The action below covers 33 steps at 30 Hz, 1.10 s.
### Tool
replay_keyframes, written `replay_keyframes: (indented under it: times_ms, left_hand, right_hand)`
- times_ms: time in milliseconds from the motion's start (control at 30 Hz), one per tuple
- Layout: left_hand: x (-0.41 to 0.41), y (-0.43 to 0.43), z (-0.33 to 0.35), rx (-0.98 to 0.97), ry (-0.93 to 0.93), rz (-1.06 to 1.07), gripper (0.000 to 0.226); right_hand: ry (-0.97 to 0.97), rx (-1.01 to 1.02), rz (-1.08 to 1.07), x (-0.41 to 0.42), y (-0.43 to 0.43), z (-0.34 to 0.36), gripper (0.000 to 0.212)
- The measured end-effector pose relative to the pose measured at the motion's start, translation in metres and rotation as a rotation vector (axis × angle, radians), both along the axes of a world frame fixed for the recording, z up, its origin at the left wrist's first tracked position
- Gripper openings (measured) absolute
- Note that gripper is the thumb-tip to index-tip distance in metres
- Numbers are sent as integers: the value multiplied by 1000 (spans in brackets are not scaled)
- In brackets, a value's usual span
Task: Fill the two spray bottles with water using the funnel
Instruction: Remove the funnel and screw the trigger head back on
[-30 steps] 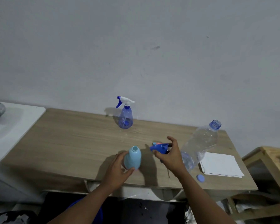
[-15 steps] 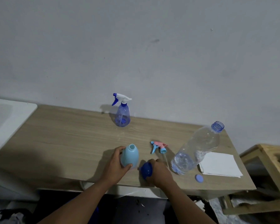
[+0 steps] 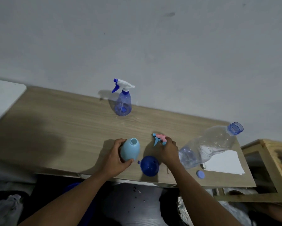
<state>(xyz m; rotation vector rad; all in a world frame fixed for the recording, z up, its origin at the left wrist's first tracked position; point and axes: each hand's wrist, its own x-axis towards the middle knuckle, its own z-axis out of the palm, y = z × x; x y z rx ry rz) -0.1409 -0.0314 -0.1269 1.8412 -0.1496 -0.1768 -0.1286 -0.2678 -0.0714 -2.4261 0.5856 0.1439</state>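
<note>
My left hand (image 3: 115,158) grips a light-blue spray bottle (image 3: 130,149) that stands upright near the table's front edge, its neck open with no head on it. Its pink and light-blue spray head (image 3: 159,138) lies on the table, and my right hand (image 3: 168,150) closes its fingers on it. A dark-blue funnel (image 3: 149,165) rests on the table between my hands, touched by neither. A second spray bottle (image 3: 122,101), clear blue with a white and blue trigger head, stands at the back by the wall. A large clear water bottle (image 3: 207,145) stands uncapped to the right.
A blue bottle cap (image 3: 200,174) lies near the front edge beside a stack of white paper (image 3: 225,162). The wooden table (image 3: 55,128) ends close to my body. A wooden frame (image 3: 270,162) stands on the right, a white surface (image 3: 3,97) on the left.
My right hand set the funnel down near the front edge, let go of it, and moved back to the spray head. My left hand stayed on the light-blue bottle.
</note>
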Motion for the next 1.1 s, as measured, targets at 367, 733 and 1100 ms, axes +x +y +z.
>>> replay_keyframes:
  times_ms: [367,733,1100]
  left_hand:
    - [-4,8,18,19,-103,160,82]
    - [-8,-8,63,-42,-129,92,82]
    - [-21,-25,109,-18,-209,-22,85]
  right_hand:
    - [279,32,-134,54,-6,-5,50]
    - [-505,585,-122,70,-8,124,38]
    - [-844,629,-49,39,16,215,45]
